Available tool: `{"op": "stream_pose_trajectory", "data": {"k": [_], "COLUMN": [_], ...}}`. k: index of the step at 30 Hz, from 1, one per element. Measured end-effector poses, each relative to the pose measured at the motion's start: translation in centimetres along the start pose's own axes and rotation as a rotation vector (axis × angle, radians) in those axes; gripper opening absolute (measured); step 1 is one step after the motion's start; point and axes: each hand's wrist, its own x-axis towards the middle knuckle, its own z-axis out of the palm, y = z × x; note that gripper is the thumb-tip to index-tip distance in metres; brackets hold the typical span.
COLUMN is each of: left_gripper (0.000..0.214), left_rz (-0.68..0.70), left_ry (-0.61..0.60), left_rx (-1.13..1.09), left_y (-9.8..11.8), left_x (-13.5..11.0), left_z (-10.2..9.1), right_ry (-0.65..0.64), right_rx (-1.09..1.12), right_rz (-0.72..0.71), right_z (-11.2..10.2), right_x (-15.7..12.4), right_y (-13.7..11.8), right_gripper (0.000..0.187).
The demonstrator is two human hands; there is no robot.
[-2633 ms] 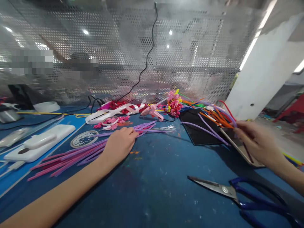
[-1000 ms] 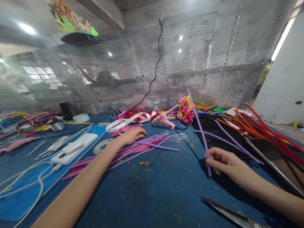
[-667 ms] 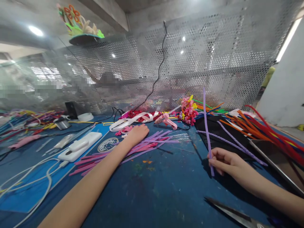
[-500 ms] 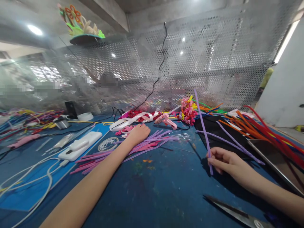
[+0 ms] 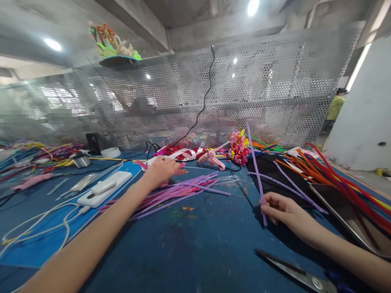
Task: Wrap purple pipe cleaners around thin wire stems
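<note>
Purple pipe cleaner (image 5: 255,162), tilted, pinched near its lower end in right hand (image 5: 282,211); well apart, beside white ribbon (image 5: 177,154), left hand (image 5: 161,174), grip unclear.

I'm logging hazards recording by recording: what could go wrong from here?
1. The right hand, pinching a purple fuzzy stem, might catch the pointed metal-bladed scissors lying close by.
2. The left hand could brush the pink plastic glue gun; whether it is hot cannot be seen.
3. Thin silver wires beside the purple-and-pink stem bundle might prick fingers.
</note>
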Motion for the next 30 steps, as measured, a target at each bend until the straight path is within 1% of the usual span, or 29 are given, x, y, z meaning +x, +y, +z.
{"op": "stream_pose_trajectory", "data": {"k": [2, 4, 5, 7, 8, 9, 10, 12, 15, 18, 21, 24, 27, 30], "left_gripper": [0.023, 0.032, 0.032, 0.03, 0.029, 0.028, 0.027, 0.023, 0.018, 0.016, 0.015, 0.019, 0.024, 0.032], "left_rz": [-0.012, -0.061, -0.18, -0.462, -0.579, -0.678, -0.739, -0.711, -0.655, -0.569, -0.479, -0.443, -0.411, -0.369], "left_ry": [-0.002, 0.008, 0.062, 0.203, 0.225, 0.215, 0.181, 0.14, 0.136, 0.141, 0.126, 0.049, 0.034, -0.018], "left_rx": [-0.004, -0.022, -0.106, -0.364, -0.544, -0.743, -0.953, -1.078, -1.206, -1.354, -1.518, -1.974, -2.29, -2.42], "left_y": [-1.6, -2.5, -2.5, -1.2, -0.1, 1.2, 2.7, 5.7, 9.4, 12.3, 15.3, 18.6, 21.1, 22.2], "left_x": [-1.8, -3.6, -4.3, -5.2, -5.4, -5.3, -5.1, -4.2, -1.9, 0.7, 3.0, 4.9, 6.2, 6.8], "left_z": [-1.8, -3.3, -3.9, -4.6, -4.7, -4.7, -4.5, -4.1, -3.8, -4.6, -6.2, -7.4, -7.7, -7.4], "right_ry": [0.003, 0.012, 0.016, 0.029, 0.036, 0.048, 0.061, 0.108, 0.172, 0.139, 0.087, 0.078, 0.162, 0.294], "right_rx": [0.005, 0.013, 0.019, 0.037, 0.046, 0.051, 0.05, 0.029, -0.036, -0.083, -0.027, 0.065, 0.125, 0.098], "right_rz": [-0.018, -0.038, -0.049, -0.07, -0.079, -0.088, -0.096, -0.123, -0.17, -0.203, -0.196, -0.16, -0.159, -0.145], "right_z": [0.0, 0.0, 0.0, 0.1, 0.1, 0.1, 0.2, 0.2, 0.2, 0.5, 0.9, 1.0, 0.6, 0.2], "right_x": [-0.1, -0.3, -0.5, -0.8, -0.9, -1.0, -1.1, -1.3, -1.6, -1.9, -2.1, -2.0, -1.5, -1.1], "right_y": [0.0, -0.1, -0.3, -0.6, -0.8, -0.9, -1.1, -1.2, -1.4, -1.9, -2.2, -1.9, -1.3, -0.9], "right_gripper": [0.033, 0.032, 0.031, 0.03, 0.031, 0.031, 0.031, 0.032, 0.03, 0.026, 0.024, 0.023, 0.024, 0.025]}}
